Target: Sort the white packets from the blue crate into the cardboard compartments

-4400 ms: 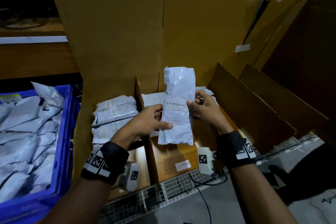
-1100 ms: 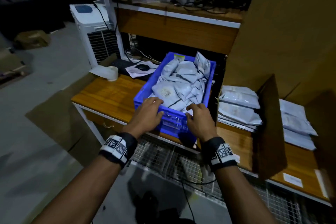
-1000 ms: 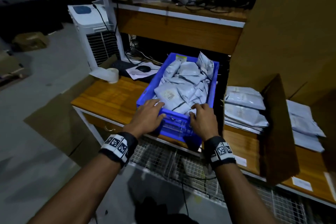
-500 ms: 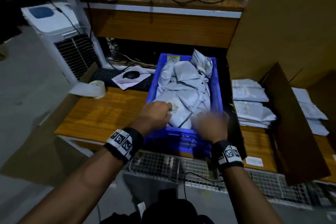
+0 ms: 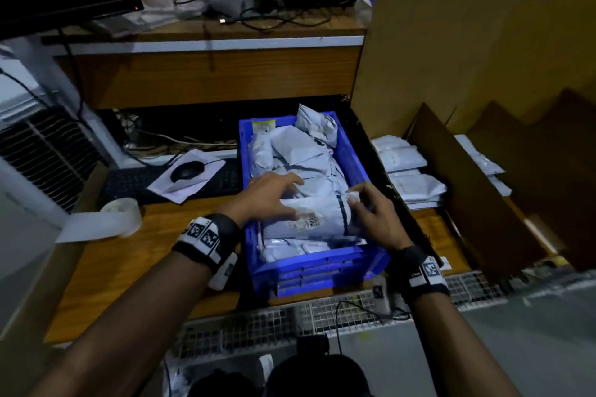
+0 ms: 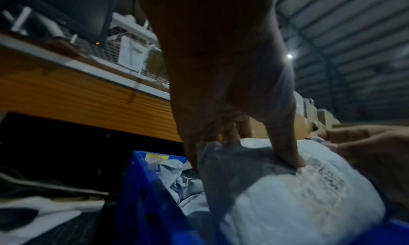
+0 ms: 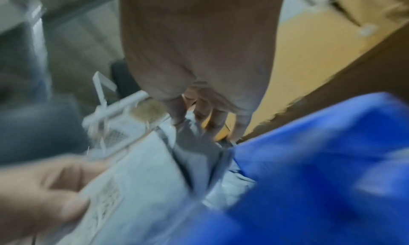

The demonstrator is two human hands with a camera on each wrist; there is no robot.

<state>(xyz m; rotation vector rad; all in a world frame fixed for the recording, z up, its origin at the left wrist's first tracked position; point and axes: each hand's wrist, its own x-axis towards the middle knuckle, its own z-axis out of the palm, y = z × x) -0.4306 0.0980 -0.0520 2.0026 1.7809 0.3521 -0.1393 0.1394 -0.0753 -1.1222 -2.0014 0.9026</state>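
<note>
Dim light and blur, heaviest in the right wrist view, leave the print on the top packet's (image 5: 309,219) label unreadable, and this packet hides most of those beneath it in the blue crate (image 5: 317,271) on the wooden desk (image 5: 135,267). Left hand (image 5: 267,200) grips the packet's left end, thumb on top and fingers curled over its far edge, while the right hand (image 5: 375,219) pinches its right end. Beside the crate lie a tape roll (image 5: 121,219), a mouse (image 5: 187,170) on paper and a keyboard (image 5: 135,182); cardboard dividers (image 5: 467,190) part-hide the sorted packets (image 5: 408,171) on the right.

Crate (image 5: 351,151) of packets (image 5: 303,151) sits left of the cardboard compartments (image 5: 467,177)
</note>
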